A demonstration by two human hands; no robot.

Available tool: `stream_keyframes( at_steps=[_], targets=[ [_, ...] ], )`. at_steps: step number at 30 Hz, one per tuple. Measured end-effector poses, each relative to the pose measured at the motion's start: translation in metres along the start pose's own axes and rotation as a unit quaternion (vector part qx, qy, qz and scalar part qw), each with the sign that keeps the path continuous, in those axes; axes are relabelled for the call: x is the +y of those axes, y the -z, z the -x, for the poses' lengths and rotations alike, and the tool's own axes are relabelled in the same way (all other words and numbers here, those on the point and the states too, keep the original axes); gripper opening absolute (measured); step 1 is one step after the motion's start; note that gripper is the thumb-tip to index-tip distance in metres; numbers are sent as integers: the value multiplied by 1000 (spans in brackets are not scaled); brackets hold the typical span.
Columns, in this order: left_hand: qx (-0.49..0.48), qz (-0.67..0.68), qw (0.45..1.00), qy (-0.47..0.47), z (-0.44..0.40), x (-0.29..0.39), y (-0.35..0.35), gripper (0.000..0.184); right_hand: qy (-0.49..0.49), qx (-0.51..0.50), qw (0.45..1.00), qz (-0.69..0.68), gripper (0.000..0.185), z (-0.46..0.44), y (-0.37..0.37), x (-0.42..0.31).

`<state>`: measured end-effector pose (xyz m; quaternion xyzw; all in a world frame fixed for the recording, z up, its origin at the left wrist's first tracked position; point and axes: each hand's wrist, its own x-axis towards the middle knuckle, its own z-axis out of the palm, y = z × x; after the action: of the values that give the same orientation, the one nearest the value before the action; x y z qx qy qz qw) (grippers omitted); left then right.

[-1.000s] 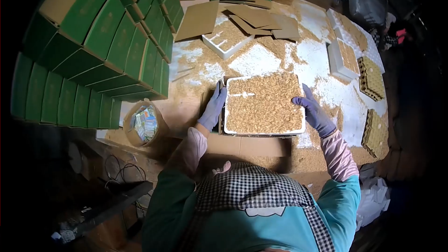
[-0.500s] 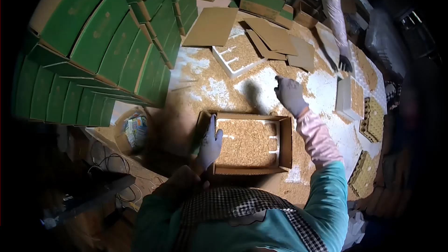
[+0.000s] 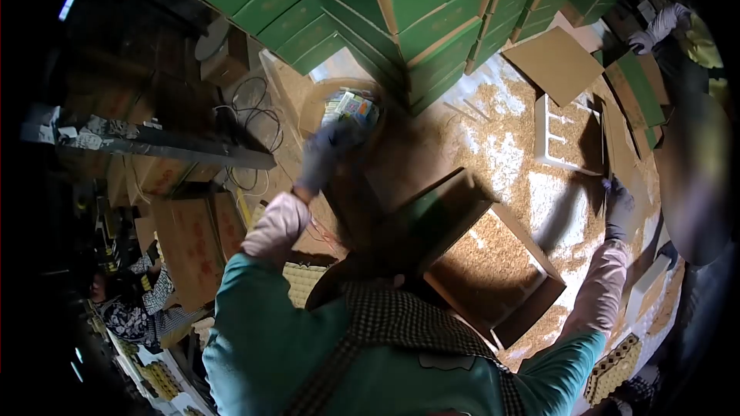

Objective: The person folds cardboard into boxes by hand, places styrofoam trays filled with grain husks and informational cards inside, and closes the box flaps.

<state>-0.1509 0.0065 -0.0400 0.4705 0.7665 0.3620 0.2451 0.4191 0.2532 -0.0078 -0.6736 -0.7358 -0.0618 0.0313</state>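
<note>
My left hand (image 3: 320, 160), in a grey glove, reaches over the near rim of a round container (image 3: 312, 112). Its fingers are dark and blurred against the small printed packets (image 3: 351, 106) inside, so their grip is unclear. On the right, my gloved right hand (image 3: 619, 212) is closed at the near edge of a cardboard sheet (image 3: 619, 135), which stands tilted. Between my arms, an open cardboard box (image 3: 532, 250) sits turned at an angle, its contents covered with sawdust-like brown bits (image 3: 486, 258). Its flap (image 3: 443, 200) is folded outward on the left.
Stacked green boxes (image 3: 439, 0) line the far side. A white tray-like block (image 3: 542, 135) and a flat cardboard sheet (image 3: 559, 65) lie on the bit-strewn table (image 3: 501, 154). A co-worker's gloved hand (image 3: 644, 40) is at upper right. Cables (image 3: 258, 119) hang at left.
My view has turned left. My left hand has left the box and moved to the packet container. My right hand has reached the cardboard sheets and closed on one, now tilted up.
</note>
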Motion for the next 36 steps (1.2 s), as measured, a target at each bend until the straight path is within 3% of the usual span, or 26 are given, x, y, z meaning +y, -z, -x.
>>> stream_keyframes(
  at_steps=[1,2,3,5,8,9,12,14,17,19,22,23,24,25,27,28,29,31,32,33,34,35,36],
  targets=[
    [-20,-115,993,31,-16,-4,10,28,26,11,1000,-5,33,11,14,2],
    [-39,-228,971,55,-31,-6,17,28,58,133,979,-145,32,20,5,18],
    [-46,-224,972,47,-45,-24,11,28,47,166,971,-167,30,39,33,7],
    [-68,-381,921,46,-65,-76,-18,27,31,237,957,-162,22,89,86,-19],
    [-52,-324,945,5,-80,-96,-10,27,72,288,929,-223,21,183,129,-46],
    [-114,-319,941,0,-85,-101,-2,29,86,309,922,-216,24,215,134,-50],
    [-165,-272,948,-20,-83,-91,17,32,82,258,951,-149,31,282,162,-80],
    [-193,-240,948,-81,-87,-108,22,33,107,296,932,-178,33,299,167,-88],
    [-180,-286,933,-120,-89,-105,28,30,70,279,938,-194,33,312,185,-100],
    [-147,-413,890,-124,-86,-90,32,27,79,303,930,-193,33,316,190,-102],
    [-97,-419,886,-171,-74,-44,42,28,71,348,912,-208,35,323,187,-104],
    [-60,-366,898,-236,-70,-36,35,28,52,339,914,-216,37,326,189,-111],
    [7,-276,854,-441,-55,-10,21,26,26,331,918,-218,40,330,193,-122],
    [22,-171,834,-524,-25,49,6,25,21,319,923,-214,42,331,192,-130],
    [-122,45,815,-565,39,148,-31,21,42,310,919,-240,47,319,179,-153],
    [-151,-114,791,-582,68,156,-74,18,69,308,923,-219,45,313,169,-165],
    [-177,-259,732,-604,99,163,-117,16,87,256,934,-235,40,306,157,-178],
    [-202,-230,710,-634,109,147,-134,21,159,97,958,-219,25,298,116,-195],
    [-199,-169,750,-608,95,144,-131,22,171,33,947,-270,26,302,102,-201],
    [-106,-166,768,-610,71,127,-115,21,173,-9,947,-271,29,305,80,-199],
    [-132,-91,825,-542,42,118,-101,22,178,-44,932,-314,23,306,64,-199],
    [0,-126,801,-585,38,132,-81,25,170,-93,910,-367,20,305,54,-201],
    [-51,-92,831,-547,63,175,-57,30,164,-144,872,-439,19,301,49,-201]
  ],
)
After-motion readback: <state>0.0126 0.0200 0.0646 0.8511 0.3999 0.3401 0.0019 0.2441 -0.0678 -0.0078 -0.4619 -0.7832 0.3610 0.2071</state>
